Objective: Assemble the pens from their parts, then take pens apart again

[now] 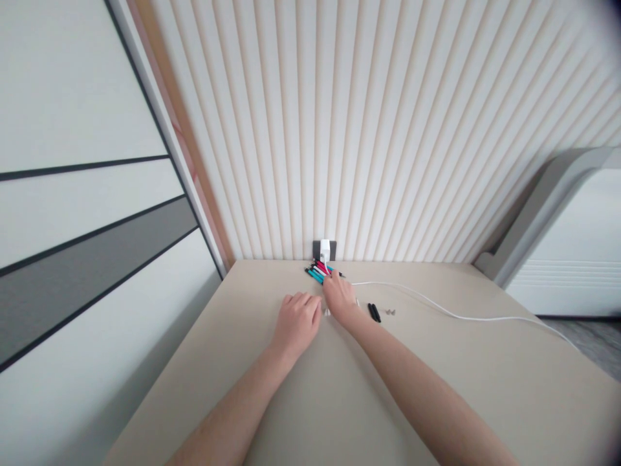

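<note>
From my remote seat, the cream, vertically ribbed wall (369, 129) fills most of the view, with the pale beige, smooth-topped table (436, 375) meeting its foot. I have both bare hands over the tabletop. The left hand (297, 320) is loosely curled; I can't tell whether its fingers grasp anything. The right hand (339, 294) reaches the near edge of a loose heap of slim, pen-like sticks in turquoise, pink, white and black (315, 272), with its fingertips hidden, so I can't confirm a grip there either. The heap lies at the wall, under a white, boxy charger plug (325, 248), whose thin white cable (451, 315) trails right. Beyond my right wrist rest two short black rods (374, 312), side by side, then two tiny greyish pieces (391, 312); more tiny pale pieces (326, 312) sit between my hands. I judge the work partway: small parts lie apart in groups, while the coloured sticks remain heaped together. How many are finished, I can't tell.
</note>
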Motion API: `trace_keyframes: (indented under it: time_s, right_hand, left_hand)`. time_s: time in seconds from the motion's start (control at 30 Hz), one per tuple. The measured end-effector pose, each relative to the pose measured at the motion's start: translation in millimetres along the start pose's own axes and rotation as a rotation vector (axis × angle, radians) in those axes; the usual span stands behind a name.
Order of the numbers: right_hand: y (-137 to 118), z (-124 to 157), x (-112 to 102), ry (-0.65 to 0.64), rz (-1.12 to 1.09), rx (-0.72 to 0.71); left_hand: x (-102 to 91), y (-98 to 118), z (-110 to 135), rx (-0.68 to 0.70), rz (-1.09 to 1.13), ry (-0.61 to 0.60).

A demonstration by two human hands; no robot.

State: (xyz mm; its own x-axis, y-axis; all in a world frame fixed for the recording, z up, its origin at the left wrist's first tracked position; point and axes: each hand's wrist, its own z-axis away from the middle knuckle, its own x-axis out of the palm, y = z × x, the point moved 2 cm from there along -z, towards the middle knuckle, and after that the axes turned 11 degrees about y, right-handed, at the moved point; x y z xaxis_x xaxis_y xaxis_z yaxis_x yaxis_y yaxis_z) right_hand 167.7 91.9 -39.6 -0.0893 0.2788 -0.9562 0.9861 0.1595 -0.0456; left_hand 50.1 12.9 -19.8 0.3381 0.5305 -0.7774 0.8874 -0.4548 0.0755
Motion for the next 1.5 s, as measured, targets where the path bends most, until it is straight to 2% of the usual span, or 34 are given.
trace_keyframes:
  time_s: [0.4, 0.57, 0.7, 0.77, 0.83, 0.97, 1.07, 1.3, 1.5]
  right_hand:
    - [1.8, -2.2, -0.6, -0.026, -0.057, -0.042]
    - [3.6, 1.0, -10.6, 0.014, -0.113, -0.095]
    - [11.0, 21.9, -28.7, 0.111, -0.18, -0.162]
    - [20.1, 41.5, -36.5, 0.194, -0.3, -0.225]
    - [32.7, 64.8, -39.0, 0.192, -0.412, -0.25]
    - [57.2, 105.1, -36.6, 0.192, -0.689, -0.218]
    - [68.3, 114.9, -34.8, 0.175, -0.839, -0.125]
    - [80.0, 106.8, -24.3, 0.059, -0.904, 0.122]
    - [76.3, 109.8, -13.7, -0.044, -1.067, 0.176]
  left_hand:
    - [0.6, 0.5, -0.6, 0.0, -0.015, -0.001]
    - [0.9, -0.8, -0.9, -0.005, 0.03, 0.011]
    - [-3.3, 0.9, -1.9, 0.04, 0.171, 0.11]
    - [-6.0, 5.0, -1.5, 0.094, 0.231, 0.14]
    - [-7.4, 11.5, -0.1, 0.147, 0.25, 0.132]
    - [-1.4, 25.1, 4.9, 0.242, 0.21, 0.012]
    - [6.3, 29.0, 8.2, 0.312, 0.177, -0.06]
    - [2.9, 20.9, 5.6, 0.293, 0.191, 0.048]
    - [-0.2, 20.3, 4.9, 0.32, 0.193, 0.062]
